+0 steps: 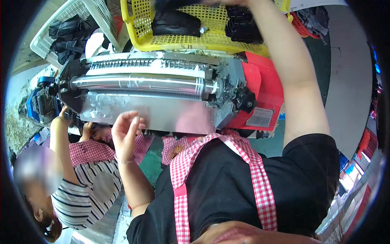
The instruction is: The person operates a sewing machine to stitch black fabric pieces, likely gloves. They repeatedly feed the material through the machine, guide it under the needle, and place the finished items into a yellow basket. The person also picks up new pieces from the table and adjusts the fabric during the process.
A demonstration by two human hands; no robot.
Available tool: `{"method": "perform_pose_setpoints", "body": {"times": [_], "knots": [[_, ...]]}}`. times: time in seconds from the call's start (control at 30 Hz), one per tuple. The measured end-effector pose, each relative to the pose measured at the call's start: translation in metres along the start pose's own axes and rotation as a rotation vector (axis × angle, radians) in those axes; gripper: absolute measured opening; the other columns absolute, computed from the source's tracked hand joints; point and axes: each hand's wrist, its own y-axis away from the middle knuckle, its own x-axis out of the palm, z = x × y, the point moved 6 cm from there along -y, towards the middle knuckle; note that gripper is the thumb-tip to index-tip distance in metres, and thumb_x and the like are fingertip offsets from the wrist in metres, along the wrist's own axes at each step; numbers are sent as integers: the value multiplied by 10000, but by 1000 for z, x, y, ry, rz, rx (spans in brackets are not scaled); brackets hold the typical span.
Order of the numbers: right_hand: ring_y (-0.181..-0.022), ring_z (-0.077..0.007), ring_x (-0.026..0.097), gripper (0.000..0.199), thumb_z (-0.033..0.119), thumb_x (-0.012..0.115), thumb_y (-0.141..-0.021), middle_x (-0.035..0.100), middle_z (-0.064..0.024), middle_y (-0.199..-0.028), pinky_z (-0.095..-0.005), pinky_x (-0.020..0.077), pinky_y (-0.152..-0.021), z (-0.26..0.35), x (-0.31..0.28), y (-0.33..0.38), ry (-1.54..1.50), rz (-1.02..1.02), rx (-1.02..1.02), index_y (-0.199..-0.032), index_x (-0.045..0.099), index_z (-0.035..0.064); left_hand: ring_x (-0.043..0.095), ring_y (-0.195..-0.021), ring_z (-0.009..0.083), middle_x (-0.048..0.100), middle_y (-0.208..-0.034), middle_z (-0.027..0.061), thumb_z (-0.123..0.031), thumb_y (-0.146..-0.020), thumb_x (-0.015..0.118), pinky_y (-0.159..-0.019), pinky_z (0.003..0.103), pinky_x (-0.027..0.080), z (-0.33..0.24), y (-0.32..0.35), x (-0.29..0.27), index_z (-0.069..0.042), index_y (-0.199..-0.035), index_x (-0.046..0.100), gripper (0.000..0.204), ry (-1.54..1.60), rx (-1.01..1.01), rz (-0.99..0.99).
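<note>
My left hand [126, 132] hovers at the near edge of a machine's smooth metal plate [158, 116], its fingers loosely bent and apart, holding nothing. Behind the plate runs a shiny steel roller [138, 83]. My right arm reaches far forward over the machine's red end housing [266, 87]. Only a sliver of my right hand [229, 2] shows at the top edge, above a yellow plastic basket [162, 44]; its fingers are mostly cut off. A blurred dark piece lies just left of it. Inside the basket are a flat black piece [176, 24] and a stack of black pieces [242, 29].
A white basket [99, 18] with black pieces [69, 34] stands at the far left. A black knob [245, 100] juts from the machine's right end; a blue motor [38, 105] sits at its left. Close on my left, a person in a striped shirt [87, 203] has hands near the machine.
</note>
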Motion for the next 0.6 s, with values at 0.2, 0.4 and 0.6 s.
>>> {"method": "perform_pose_setpoints", "body": {"times": [0.2, 0.4, 0.6], "knots": [[-1111, -338, 643, 379, 111, 632, -864, 689, -154, -1146, -469, 500, -940, -150, -64, 52, 1010, -406, 570, -1240, 637, 65, 643, -830, 112, 690, -939, 64, -44, -985, 624, -776, 244, 523, 20, 15, 3, 25, -1156, 601, 186, 36, -8, 39], [-1256, -323, 551, 508, 151, 674, -878, 606, -152, -1312, -493, 435, -1044, -145, -55, 80, 992, -313, 798, -1355, 525, 62, 652, -913, 117, 688, -994, 65, -12, -967, 647, -850, 248, 520, 14, 23, 12, 28, -1180, 599, 222, 116, 9, 102], [-1178, -337, 597, 506, 215, 774, -808, 647, -189, -1219, -464, 478, -988, -163, -70, 111, 1199, -514, 510, -1253, 612, 38, 644, -936, 138, 681, -1016, 60, -16, -971, 637, -867, 276, 519, 26, 24, 6, 23, -1178, 599, 214, 33, 139, 66]]}}
